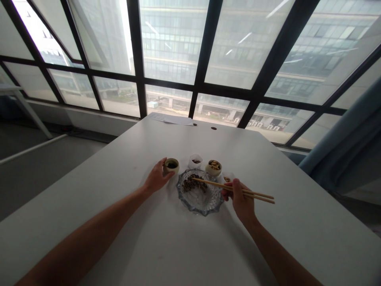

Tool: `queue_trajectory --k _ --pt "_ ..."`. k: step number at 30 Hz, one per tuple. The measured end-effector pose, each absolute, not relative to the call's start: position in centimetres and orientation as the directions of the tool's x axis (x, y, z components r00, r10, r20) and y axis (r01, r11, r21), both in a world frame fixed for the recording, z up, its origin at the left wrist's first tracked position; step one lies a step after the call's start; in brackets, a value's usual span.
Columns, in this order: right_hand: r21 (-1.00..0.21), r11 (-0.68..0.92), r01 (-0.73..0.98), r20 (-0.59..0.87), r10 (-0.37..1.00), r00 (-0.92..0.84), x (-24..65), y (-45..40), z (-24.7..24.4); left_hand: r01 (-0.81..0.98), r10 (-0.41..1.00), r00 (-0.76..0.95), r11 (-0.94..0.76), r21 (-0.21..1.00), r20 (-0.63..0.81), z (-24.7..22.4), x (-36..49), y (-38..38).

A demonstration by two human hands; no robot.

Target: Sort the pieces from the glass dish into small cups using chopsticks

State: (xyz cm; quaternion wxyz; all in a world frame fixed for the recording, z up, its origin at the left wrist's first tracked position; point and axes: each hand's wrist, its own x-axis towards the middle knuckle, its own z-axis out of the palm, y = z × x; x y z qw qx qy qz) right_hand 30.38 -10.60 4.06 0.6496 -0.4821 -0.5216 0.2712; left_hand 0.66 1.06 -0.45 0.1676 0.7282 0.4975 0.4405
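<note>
A white table (154, 246) is set before dark-framed windows (172, 47), beyond which a building (315, 63) is seen; a blue curtain (351, 131) is hung at the right. Papers (178, 120) are laid near the far edge. A small cup (176, 169) is clasped by the left hand (157, 174), its fingers partly curved. Chopsticks (218, 184) are gripped by the closed fingers of the right hand (242, 200), the tips placed at dark pieces (189, 185) in a scalloped glass dish (205, 204), mid-table.
</note>
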Motion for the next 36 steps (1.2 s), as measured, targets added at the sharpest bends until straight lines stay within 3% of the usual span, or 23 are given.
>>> queue_trajectory --k 4,9,13,17,22,26,30,33,36 --pt "-0.697 0.551 0.46 0.65 0.756 0.079 30.3 -12.2 4.2 0.519 0.856 0.126 -0.487 0.702 0.501 -0.3 0.6 1.0" --pt "-0.582 0.598 0.552 0.698 0.715 -0.037 30.6 -12.6 3.9 0.481 0.846 0.146 -0.514 0.711 0.513 0.0 0.5 0.8" --pt "-0.613 0.594 0.521 0.708 0.705 0.03 30.3 -12.4 4.5 0.503 0.875 0.127 -0.463 0.73 0.467 -0.2 0.3 0.9" --pt "-0.757 0.543 0.364 0.635 0.743 0.213 30.1 -11.7 5.4 0.541 0.896 0.121 -0.421 0.728 0.428 0.1 0.0 1.2" --pt "-0.882 0.47 -0.001 0.404 0.759 0.511 31.3 -9.9 5.9 0.699 0.865 0.17 -0.444 0.561 0.473 3.3 2.2 1.4" --pt "-0.882 0.446 -0.15 0.284 0.759 0.586 32.5 -8.9 5.6 0.76 0.845 0.318 -0.498 0.417 0.431 6.5 6.8 2.2" --pt "-0.883 0.458 -0.098 0.317 0.738 0.596 32.9 -8.9 5.7 0.803 0.89 0.362 -0.448 0.392 0.275 7.7 10.7 3.9" --pt "-0.88 0.474 0.015 0.392 0.709 0.586 32.6 -9.4 6.0 0.8 0.915 0.357 -0.404 0.444 0.19 7.5 11.7 5.1" --pt "-0.844 0.506 0.18 0.516 0.671 0.533 32.1 -9.9 6.1 0.733 0.862 0.409 -0.506 0.455 0.299 7.2 11.6 5.7"
